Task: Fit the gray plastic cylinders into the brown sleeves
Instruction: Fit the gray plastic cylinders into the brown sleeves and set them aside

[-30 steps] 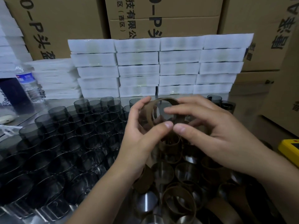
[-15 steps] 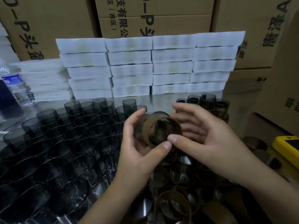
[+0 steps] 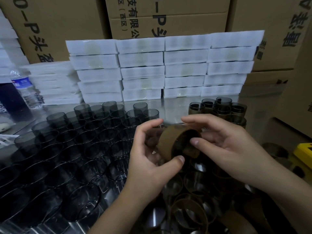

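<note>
A brown sleeve [image 3: 168, 142] is held on its side in mid-air between both hands, its open end facing me and to the right. My left hand [image 3: 148, 159] grips it with thumb below and fingers curled over the far side. My right hand [image 3: 224, 146] has its thumb pressed into the sleeve's open mouth, fingers arched above. A gray plastic cylinder seems to sit inside the sleeve, mostly hidden. Several upright gray cylinders [image 3: 70, 146] fill the table to the left. Loose brown sleeves [image 3: 187, 210] lie below the hands.
Several sleeved cylinders [image 3: 219, 107] stand grouped at the back right. Stacked white foam trays [image 3: 162, 68] and cardboard boxes [image 3: 168, 16] line the back. A water bottle [image 3: 25, 88] stands at the left, a yellow object [image 3: 303, 152] at the right edge.
The sleeve has turned from showing an open ring to lying on its side with the cylinder pushed in. Both hands dropped slightly; my right thumb now presses into the sleeve's mouth.
</note>
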Demonstrator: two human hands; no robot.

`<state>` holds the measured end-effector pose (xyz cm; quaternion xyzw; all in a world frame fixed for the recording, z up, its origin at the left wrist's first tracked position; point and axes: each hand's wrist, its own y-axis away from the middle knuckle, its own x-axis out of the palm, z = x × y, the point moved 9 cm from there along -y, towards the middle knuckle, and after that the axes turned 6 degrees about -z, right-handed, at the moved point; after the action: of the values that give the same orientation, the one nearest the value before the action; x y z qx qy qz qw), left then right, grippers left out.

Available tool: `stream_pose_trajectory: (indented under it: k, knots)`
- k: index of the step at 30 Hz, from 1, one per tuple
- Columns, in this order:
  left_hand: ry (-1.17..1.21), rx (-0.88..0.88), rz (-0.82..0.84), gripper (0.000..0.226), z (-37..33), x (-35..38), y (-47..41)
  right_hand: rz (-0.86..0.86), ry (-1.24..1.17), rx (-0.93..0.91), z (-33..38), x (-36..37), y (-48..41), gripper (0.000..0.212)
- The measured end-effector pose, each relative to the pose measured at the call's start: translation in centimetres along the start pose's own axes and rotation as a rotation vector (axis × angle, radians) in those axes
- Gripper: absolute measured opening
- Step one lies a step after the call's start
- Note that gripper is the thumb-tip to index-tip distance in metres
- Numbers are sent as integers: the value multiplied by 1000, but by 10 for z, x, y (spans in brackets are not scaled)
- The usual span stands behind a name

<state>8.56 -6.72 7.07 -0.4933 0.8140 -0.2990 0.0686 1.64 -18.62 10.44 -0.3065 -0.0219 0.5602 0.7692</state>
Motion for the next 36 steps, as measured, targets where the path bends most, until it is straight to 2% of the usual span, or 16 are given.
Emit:
stream_pose_trajectory:
  k: [11, 18, 20, 22, 26, 30, 33, 36]
  knots:
    - [31, -40, 25, 64, 2, 4, 1, -2, 30, -76, 3, -4, -2, 43]
    - [154, -228, 117, 58, 15, 7, 5, 74, 90, 15, -1, -6, -6, 34]
    - [160, -248, 143, 55, 15, 9, 6, 97, 92, 72, -6, -3, -6, 41]
    - [163, -269, 152, 61, 14, 12, 6, 125, 62, 124, -11, 2, -4, 48]
    - [208, -307, 147, 68, 15, 15, 7, 122, 61, 142, -18, 8, -1, 64]
    - [254, -331, 160, 56, 16, 19, 9, 107, 14, 178, -25, 12, -1, 65]
    - [263, -358, 159, 41, 17, 19, 9, 69, -4, 146, -21, 12, 0, 57]
    - [264, -366, 146, 60, 17, 19, 9, 13, 1, 153, -21, 11, 0, 53]
